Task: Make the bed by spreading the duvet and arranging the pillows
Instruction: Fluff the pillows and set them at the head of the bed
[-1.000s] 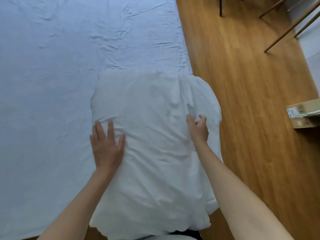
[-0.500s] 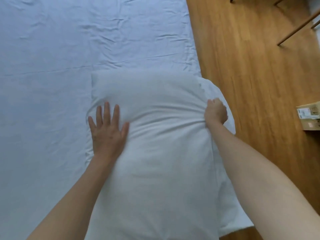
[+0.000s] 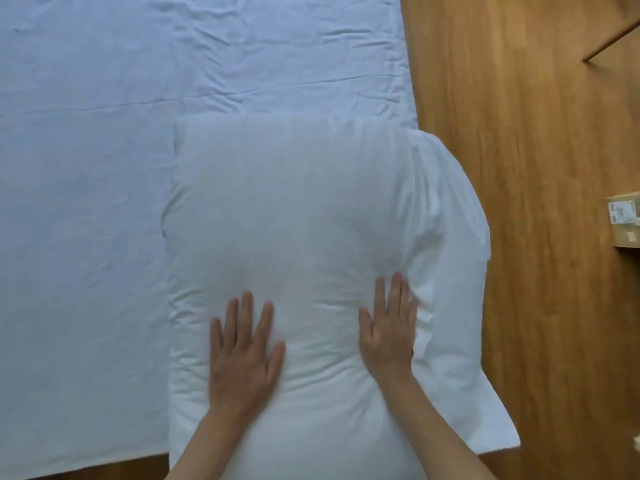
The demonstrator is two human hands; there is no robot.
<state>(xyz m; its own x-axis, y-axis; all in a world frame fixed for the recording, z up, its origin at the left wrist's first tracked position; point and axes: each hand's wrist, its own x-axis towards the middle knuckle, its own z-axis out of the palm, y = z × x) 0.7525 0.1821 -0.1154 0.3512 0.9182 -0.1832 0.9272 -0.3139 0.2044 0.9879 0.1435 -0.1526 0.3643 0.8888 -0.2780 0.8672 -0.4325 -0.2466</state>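
A white pillow (image 3: pixel 294 209) lies on the near right corner of the bed, its loose case flap (image 3: pixel 460 358) hanging past the mattress edge over the floor. My left hand (image 3: pixel 244 355) rests flat on the pillow's near left part, fingers spread. Flat on the pillow's right side lies my right hand (image 3: pixel 389 327), fingers together and pointing away from me. Neither hand holds anything. The bed (image 3: pixel 86 202) is covered by a pale blue wrinkled sheet. No duvet is in view.
Wooden floor (image 3: pixel 536 168) runs along the bed's right side. A cardboard box (image 3: pixel 625 220) with a label sits at the right edge. A thin wooden furniture leg (image 3: pixel 613 39) shows at the top right.
My right hand let go of the pillow's right edge and now lies flat on top. Both hands have slid toward me on the pillow, the left one also rightward. The pillow looks smoother.
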